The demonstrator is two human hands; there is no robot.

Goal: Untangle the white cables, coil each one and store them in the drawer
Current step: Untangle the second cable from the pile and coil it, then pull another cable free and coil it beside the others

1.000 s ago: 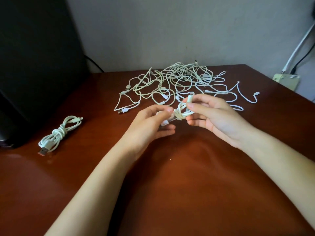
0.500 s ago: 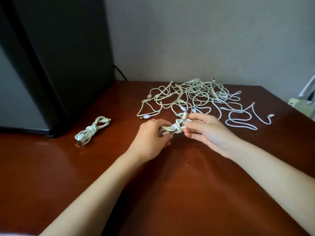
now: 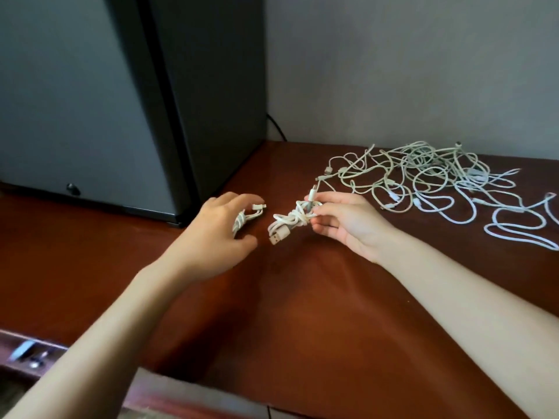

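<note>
Head view: right hand [image 3: 348, 225] pinches knotted, glossy white cable bundle [image 3: 289, 222].

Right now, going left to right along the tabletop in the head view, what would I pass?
The dark cabinet → left hand → first coiled cable, by its fingers → second coiled cable → right hand, holding it → tangle of white cables.

No legible text or labels
</note>
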